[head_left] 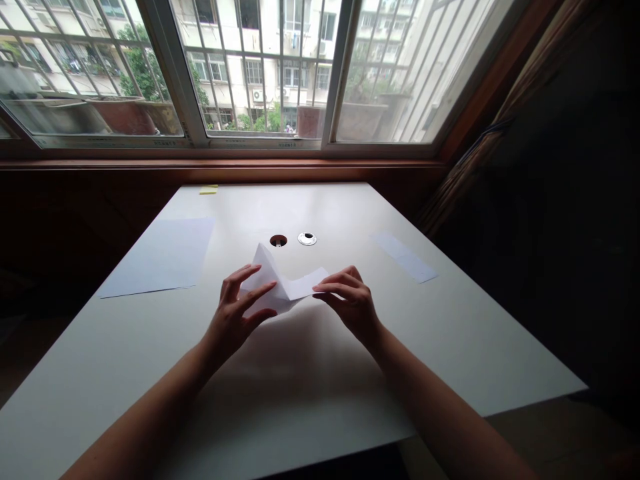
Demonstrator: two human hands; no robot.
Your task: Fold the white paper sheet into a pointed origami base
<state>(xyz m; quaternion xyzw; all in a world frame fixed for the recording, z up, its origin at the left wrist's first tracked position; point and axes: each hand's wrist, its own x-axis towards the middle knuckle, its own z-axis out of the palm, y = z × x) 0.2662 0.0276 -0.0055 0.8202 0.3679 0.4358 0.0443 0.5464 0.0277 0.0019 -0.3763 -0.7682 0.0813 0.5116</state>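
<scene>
A folded sheet of white paper [271, 283] is held above the middle of the white table, with one part standing up in a point and a narrower part reaching to the right. My left hand [240, 303] holds its left part, fingers spread along the paper and thumb at its lower edge. At the other end, my right hand [353, 297] pinches the narrow part between thumb and fingertips. Some of the left part is hidden behind my left fingers. A soft shadow lies on the table below the paper.
Flat white sheets [160, 257] lie at the table's left, and a narrow paper strip [406, 258] at its right. Behind my hands are a round cable hole [279, 241] and its loose silver cover [307, 239]. A yellow slip [209, 190] is near the far edge, below the window [260, 143].
</scene>
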